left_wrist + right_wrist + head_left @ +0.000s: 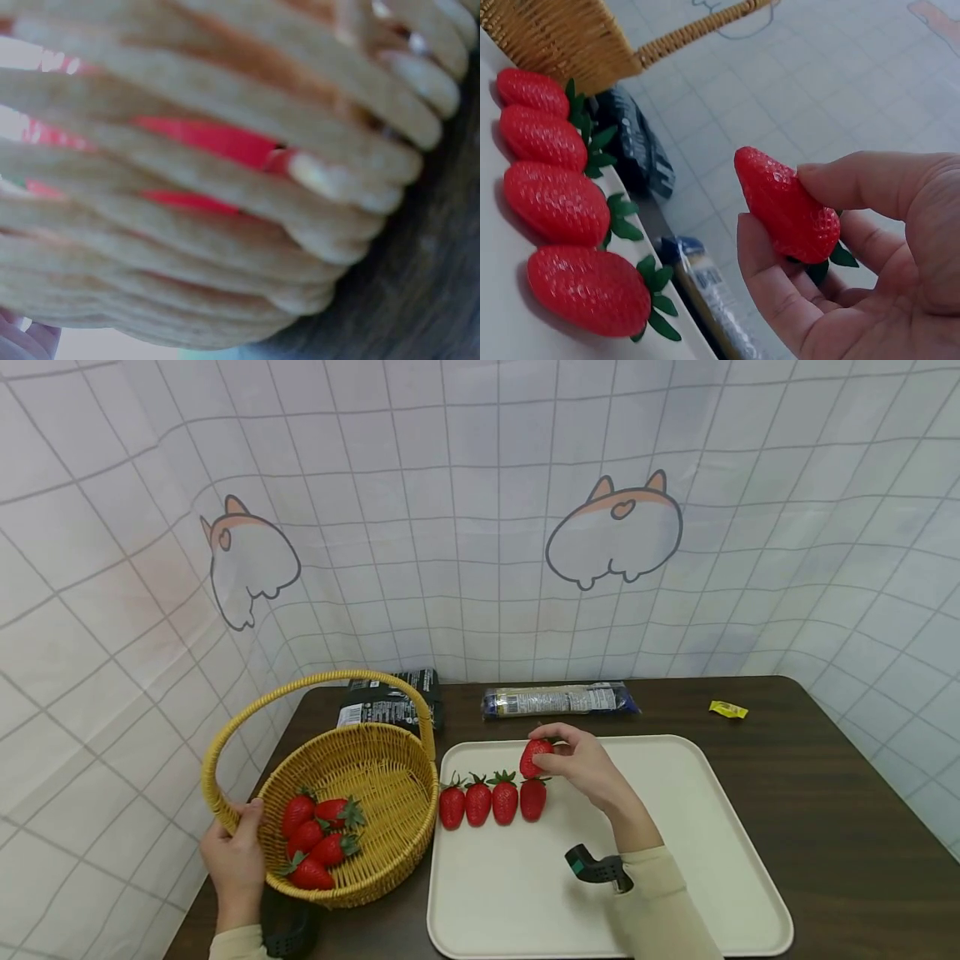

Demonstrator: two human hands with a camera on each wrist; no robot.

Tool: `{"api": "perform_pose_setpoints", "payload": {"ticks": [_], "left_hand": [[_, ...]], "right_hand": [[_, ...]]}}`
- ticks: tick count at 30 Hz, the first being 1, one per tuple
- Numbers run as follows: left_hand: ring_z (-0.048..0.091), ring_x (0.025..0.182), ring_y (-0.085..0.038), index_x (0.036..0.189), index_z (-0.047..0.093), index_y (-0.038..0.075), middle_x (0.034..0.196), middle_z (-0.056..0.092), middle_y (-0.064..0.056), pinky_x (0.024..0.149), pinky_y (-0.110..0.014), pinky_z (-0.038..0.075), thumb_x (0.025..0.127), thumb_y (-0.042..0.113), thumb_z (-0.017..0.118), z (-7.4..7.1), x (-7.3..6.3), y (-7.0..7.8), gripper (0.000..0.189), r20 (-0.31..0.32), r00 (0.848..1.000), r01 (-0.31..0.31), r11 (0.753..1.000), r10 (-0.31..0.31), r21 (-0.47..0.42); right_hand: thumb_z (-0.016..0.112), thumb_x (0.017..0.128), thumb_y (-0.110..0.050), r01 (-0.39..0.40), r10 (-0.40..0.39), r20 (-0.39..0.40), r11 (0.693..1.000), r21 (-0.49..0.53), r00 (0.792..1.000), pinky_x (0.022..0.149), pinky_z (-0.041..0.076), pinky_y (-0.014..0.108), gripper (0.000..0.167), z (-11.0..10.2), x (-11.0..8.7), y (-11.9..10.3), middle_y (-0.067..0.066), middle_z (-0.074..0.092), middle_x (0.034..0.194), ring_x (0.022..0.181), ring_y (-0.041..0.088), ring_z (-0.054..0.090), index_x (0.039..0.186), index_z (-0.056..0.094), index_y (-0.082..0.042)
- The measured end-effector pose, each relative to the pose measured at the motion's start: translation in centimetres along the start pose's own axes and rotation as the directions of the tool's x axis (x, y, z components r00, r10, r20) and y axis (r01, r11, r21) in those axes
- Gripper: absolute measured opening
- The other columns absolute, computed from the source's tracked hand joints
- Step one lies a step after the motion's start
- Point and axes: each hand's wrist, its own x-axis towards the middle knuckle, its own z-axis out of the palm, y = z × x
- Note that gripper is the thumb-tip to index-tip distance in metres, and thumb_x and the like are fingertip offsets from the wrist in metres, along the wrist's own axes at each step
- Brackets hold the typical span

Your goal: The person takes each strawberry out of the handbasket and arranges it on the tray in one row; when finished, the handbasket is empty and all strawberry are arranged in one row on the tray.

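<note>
My right hand (pixel 588 768) pinches a strawberry (pixel 787 206) between thumb and fingers, above the tray's upper part. Just below it, several strawberries (pixel 504 800) lie side by side in a row on the cream tray (pixel 525 893), leaves toward the far edge. At the left, my left hand (pixel 236 860) grips the yellow wicker basket (pixel 401 768) near the foot of its handle. Several more strawberries (pixel 307 837) rest inside the basket's left half. Close up in the left wrist view, woven strands (pixel 187 165) show red between the gaps; only a bit of hand appears there.
Behind the basket lies a black package (pixel 386 697). A long clear-wrapped packet (pixel 558 700) lies beyond the tray, and a small yellow wrapper (pixel 727 709) is at the far right of the dark table (pixel 840 827). A white gridded curtain (pixel 465 552) hangs behind.
</note>
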Motion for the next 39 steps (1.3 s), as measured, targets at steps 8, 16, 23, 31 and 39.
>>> {"api": "perform_pose_setpoints", "payload": {"ticks": [8,16,23,31,39], "left_hand": [[0.050,0.057,-0.005,0.074,0.060,-0.003,0.061,0.057,0.014,0.053,-0.016,0.039,0.093,0.014,0.067,0.0,0.0,0.0,0.026,-0.009,0.999,0.031,0.999,-0.031,-0.014],[0.049,0.056,-0.005,0.074,0.060,-0.003,0.061,0.058,0.014,0.053,-0.016,0.038,0.093,0.015,0.067,0.0,0.1,0.1,0.027,-0.003,0.999,0.034,0.999,-0.034,-0.009],[0.049,0.056,-0.006,0.075,0.059,-0.005,0.060,0.057,0.015,0.054,-0.016,0.038,0.093,0.015,0.067,0.0,0.0,0.2,0.028,-0.005,1.000,0.020,1.000,-0.020,-0.006],[0.050,0.057,-0.006,0.073,0.059,-0.001,0.060,0.057,0.015,0.054,-0.017,0.039,0.093,0.016,0.067,0.0,0.0,0.3,0.028,-0.004,1.000,0.022,1.000,-0.022,-0.006],[0.053,0.060,-0.006,0.075,0.058,-0.004,0.062,0.058,0.015,0.057,-0.015,0.041,0.094,0.015,0.066,0.0,0.0,0.2,0.028,-0.004,1.000,0.011,1.000,-0.011,-0.002]], "right_hand": [[0.067,0.089,-0.004,-0.056,0.053,-0.049,0.997,-0.055,0.997,0.083,0.054,0.039,0.037,-2.2,-0.2,1.5,0.020,0.062,0.114,0.089,0.022,0.065,0.125,0.057,0.001],[0.065,0.089,-0.001,-0.065,0.067,0.012,0.991,-0.119,0.998,0.079,0.056,0.040,0.038,-4.0,-0.5,2.9,0.025,0.053,0.124,0.093,0.026,0.063,0.126,0.056,0.004],[0.066,0.088,0.000,-0.085,0.090,0.018,0.981,-0.176,0.996,0.075,0.055,0.034,0.035,-4.7,-0.5,3.8,0.023,0.055,0.120,0.088,0.024,0.062,0.122,0.060,0.003],[0.067,0.084,0.000,-0.121,0.144,0.066,0.956,-0.268,0.987,0.066,0.051,0.033,0.031,-4.5,-0.5,4.5,0.017,0.060,0.110,0.078,0.020,0.061,0.115,0.065,0.002],[0.070,0.083,-0.002,-0.131,0.160,0.075,0.946,-0.296,0.984,0.069,0.053,0.034,0.031,-4.3,-0.5,4.2,0.015,0.061,0.109,0.080,0.020,0.062,0.114,0.067,-0.002]]}}
